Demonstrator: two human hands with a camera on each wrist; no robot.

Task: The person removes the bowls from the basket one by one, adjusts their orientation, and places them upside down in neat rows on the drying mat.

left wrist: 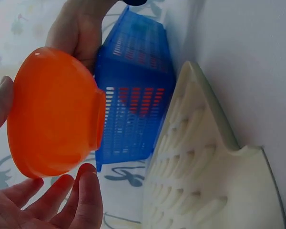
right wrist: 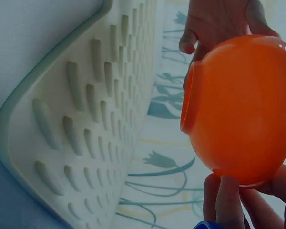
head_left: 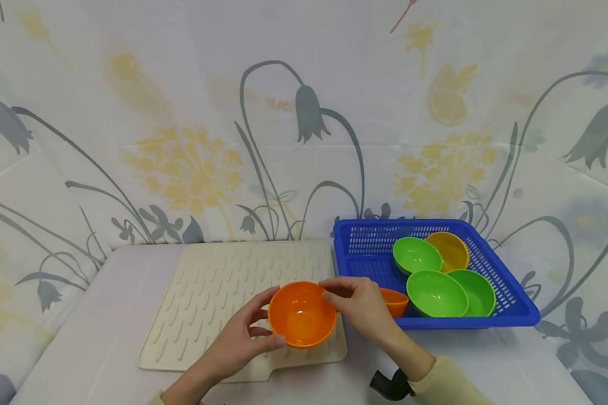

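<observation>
Both hands hold an orange bowl (head_left: 302, 315) over the near right part of a cream ribbed mat (head_left: 218, 292). My left hand (head_left: 239, 339) grips its left side, thumb at the near rim and fingers along the outer wall. On the far right of the rim, my right hand (head_left: 363, 308) pinches the edge between thumb and fingers. The left wrist view shows the bowl (left wrist: 52, 114) side on, its foot ring facing the mat (left wrist: 200, 171) with a gap between. In the right wrist view, the bowl (right wrist: 245, 109) hides part of the left hand (right wrist: 221, 21).
A blue slotted basket (head_left: 370, 264) stands right of the mat. Inside are several green bowls (head_left: 437, 293), a yellow bowl (head_left: 453, 251) and another orange bowl (head_left: 394, 302), partly covered by the right hand. A black curved object (head_left: 391, 385) lies near the right sleeve. Patterned cloth hangs behind.
</observation>
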